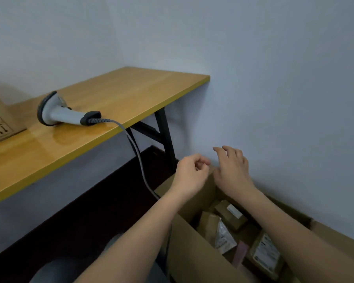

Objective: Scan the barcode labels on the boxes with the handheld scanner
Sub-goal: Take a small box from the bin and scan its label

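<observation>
Both hands hovered empty above a big open carton [194, 260] of small labelled boxes [267, 255], the left hand [190, 174] loosely curled, the right hand [232, 170] spread. The grey scanner [63, 112] lay well up and left of them on the table [131, 94]. Its cord [140, 160] hung just beside the left wrist, and I judged a snag could drag it off.

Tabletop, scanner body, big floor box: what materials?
Tabletop: likely wood or wood-look laminate, glossy; grain lines and reflections show. Scanner: looks like smooth light-grey plastic with dark, possibly rubber trim. Big open box: plain brown cardboard, matte.
</observation>
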Tool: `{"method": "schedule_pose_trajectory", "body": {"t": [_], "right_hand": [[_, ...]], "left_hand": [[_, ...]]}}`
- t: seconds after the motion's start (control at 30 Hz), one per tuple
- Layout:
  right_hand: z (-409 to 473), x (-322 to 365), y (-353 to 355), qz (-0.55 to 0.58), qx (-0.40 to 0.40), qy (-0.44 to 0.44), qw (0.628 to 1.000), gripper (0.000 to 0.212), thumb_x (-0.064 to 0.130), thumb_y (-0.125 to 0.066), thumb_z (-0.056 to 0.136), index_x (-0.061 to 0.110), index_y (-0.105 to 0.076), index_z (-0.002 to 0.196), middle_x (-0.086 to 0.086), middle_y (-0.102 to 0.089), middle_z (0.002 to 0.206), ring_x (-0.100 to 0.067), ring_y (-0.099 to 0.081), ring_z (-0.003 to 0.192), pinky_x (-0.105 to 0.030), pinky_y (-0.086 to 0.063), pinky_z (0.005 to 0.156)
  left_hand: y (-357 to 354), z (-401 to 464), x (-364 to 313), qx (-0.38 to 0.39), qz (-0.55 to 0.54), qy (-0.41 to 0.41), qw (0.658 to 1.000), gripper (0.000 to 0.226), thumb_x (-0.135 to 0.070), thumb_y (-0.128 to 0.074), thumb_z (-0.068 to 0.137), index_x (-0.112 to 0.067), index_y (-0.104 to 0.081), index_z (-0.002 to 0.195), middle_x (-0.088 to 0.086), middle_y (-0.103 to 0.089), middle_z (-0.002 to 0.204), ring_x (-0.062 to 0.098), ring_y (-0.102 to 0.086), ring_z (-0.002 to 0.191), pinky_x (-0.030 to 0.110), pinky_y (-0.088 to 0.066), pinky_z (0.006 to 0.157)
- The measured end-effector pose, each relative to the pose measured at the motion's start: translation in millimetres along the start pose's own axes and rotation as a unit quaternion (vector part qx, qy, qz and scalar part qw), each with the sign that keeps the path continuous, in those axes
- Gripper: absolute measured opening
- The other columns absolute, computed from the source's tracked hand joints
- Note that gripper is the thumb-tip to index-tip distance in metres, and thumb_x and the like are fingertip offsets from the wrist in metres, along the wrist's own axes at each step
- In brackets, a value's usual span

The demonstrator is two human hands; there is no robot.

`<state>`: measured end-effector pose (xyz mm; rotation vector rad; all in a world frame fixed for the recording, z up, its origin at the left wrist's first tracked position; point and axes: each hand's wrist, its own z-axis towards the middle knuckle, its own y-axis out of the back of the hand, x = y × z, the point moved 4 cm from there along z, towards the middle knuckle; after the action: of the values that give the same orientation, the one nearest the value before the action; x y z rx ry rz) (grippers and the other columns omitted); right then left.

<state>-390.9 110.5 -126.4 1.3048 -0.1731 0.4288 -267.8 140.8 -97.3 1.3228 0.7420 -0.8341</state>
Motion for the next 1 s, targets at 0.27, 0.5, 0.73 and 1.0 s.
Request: {"method": "schedule_pose_trajectory", "body": {"t": [0.27,0.5,0.73,1.0], "right_hand": [[-14.1,-45.1,-78.4,-0.028,0.104,-0.055,0.993,0.061,0.022,-0.053,0.089,0.018,-0.031,0.145,-0.008,-0.037,0.144,-0.028,-0.029,0.135,-0.044,-0.027,0.110],[-23.9,-60.7,-154.3,-0.022,0.187,-0.082,0.979,0.062,0.025,-0.055,0.090,0.023,-0.028,0.146,-0.005,-0.035,0.146,-0.027,-0.029,0.135,-0.045,-0.028,0.111],[-32.1,-76.6,-227.4,-0.011,0.305,-0.128,0.944,0.055,0.026,-0.055,0.092,0.019,-0.032,0.141,-0.010,-0.035,0.145,-0.032,-0.026,0.138,-0.050,-0.029,0.110],[-42.9,-90.8,-301.3,0.052,0.397,-0.236,0.886,0.061,0.028,-0.052,0.094,0.023,-0.025,0.149,-0.014,-0.018,0.155,-0.037,-0.017,0.141,-0.051,-0.025,0.111]], "left_hand": [[-48.5,10.0,83.4,0.056,0.034,0.083,0.994,0.018,-0.012,-0.055,0.092,-0.026,-0.064,0.086,-0.003,-0.060,0.081,0.019,-0.064,0.077,0.021,-0.047,0.064],[-66.1,6.4,152.0,0.098,0.027,0.172,0.980,0.015,-0.015,-0.054,0.094,-0.023,-0.065,0.099,-0.007,-0.061,0.092,0.013,-0.063,0.086,0.023,-0.050,0.072],[-74.5,6.0,212.6,0.103,0.041,0.237,0.965,0.020,-0.013,-0.053,0.095,-0.024,-0.061,0.110,-0.005,-0.058,0.115,0.006,-0.054,0.100,0.015,-0.045,0.080],[-85.0,22.2,253.5,0.179,0.122,0.223,0.950,0.044,-0.013,-0.056,0.094,-0.017,-0.047,0.137,-0.003,-0.038,0.145,0.014,-0.040,0.131,0.014,-0.031,0.097]]}}
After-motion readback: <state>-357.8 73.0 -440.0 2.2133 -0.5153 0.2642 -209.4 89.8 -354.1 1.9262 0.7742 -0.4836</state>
